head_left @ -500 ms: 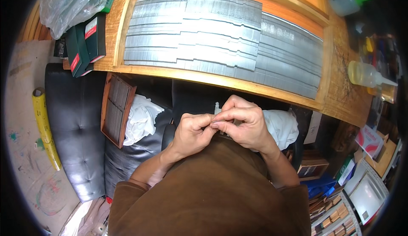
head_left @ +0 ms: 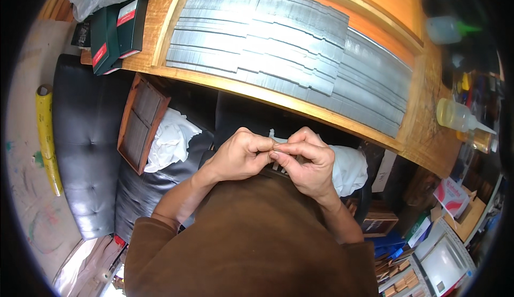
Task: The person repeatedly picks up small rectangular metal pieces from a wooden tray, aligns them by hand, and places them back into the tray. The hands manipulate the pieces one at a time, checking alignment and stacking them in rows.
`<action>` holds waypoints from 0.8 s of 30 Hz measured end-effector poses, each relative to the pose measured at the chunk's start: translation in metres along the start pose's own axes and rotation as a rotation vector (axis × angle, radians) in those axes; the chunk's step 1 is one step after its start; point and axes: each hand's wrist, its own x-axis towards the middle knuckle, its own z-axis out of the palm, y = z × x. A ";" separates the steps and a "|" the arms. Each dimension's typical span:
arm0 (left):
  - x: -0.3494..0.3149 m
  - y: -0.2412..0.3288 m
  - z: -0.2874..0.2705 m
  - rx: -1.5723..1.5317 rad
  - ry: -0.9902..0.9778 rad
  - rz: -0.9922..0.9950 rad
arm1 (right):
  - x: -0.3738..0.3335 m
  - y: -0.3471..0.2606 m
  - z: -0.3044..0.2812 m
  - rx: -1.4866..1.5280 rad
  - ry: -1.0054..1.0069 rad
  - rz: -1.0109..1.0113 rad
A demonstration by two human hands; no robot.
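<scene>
Just short of the near edge of the bench (head_left: 435,143), a narrow gap between, left hand (head_left: 241,157) and right hand (head_left: 311,163) pinch tightly together, anything held indiscernible.

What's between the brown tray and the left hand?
Starting from the tray, the head view shows crumpled white cloth, then something black nearer the left hand.

Wooden table (head_left: 435,136) | wood-framed tray (head_left: 257,92), centre | dark boxes (head_left: 104,40), left | squeeze bottle (head_left: 454,111), right
</scene>
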 end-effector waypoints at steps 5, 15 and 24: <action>0.001 0.000 -0.005 0.018 -0.059 -0.007 | -0.001 -0.001 -0.001 -0.004 0.004 0.010; -0.002 -0.009 0.001 0.075 -0.006 0.105 | -0.001 0.001 -0.003 0.004 -0.012 -0.017; -0.004 -0.009 0.001 0.075 -0.002 0.114 | 0.000 0.000 -0.002 -0.013 -0.010 -0.043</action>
